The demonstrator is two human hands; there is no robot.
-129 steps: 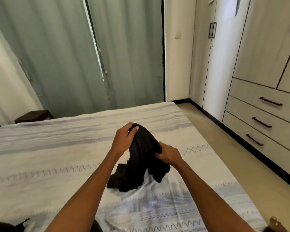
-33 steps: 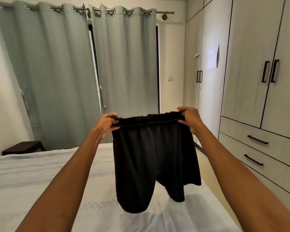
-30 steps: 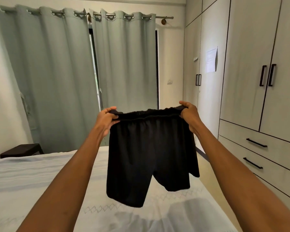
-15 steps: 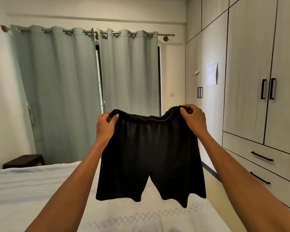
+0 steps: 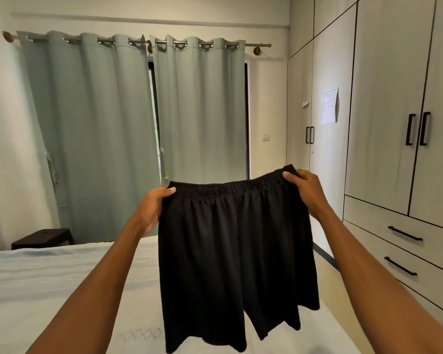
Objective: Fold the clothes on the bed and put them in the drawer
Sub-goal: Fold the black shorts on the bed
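- Head view: a pair of black shorts (image 5: 230, 251) hangs in the middle of the frame, held up in the air over the bed (image 5: 49, 282); the two legs hang straight down and the bottom edges are near the low edge of the frame.
- The left hand (image 5: 152, 206) pinches the left end of the stretchy waist, thumb on the near side, the other fingers tucked behind the cloth; the right hand (image 5: 306, 190) pinches the right end the same way, fingers curled over the top edge.
- The waist runs side to side between the two hands, and the right end sits a bit higher than the left; the long way of the shorts goes from the hands down toward the bed.
- I think the next move is to fold them or lay them flat; the bed is right under them, so both hands are just as close; the drawers (image 5: 404, 236) are at the right of the frame, nearer the right hand, and they look shut.
- Hard to see: the fingers behind the cloth are hidden; I cannot tell if the leg ends touch the bed; the near part of the bed is cut off at the bottom, so any other clothes there do not show.
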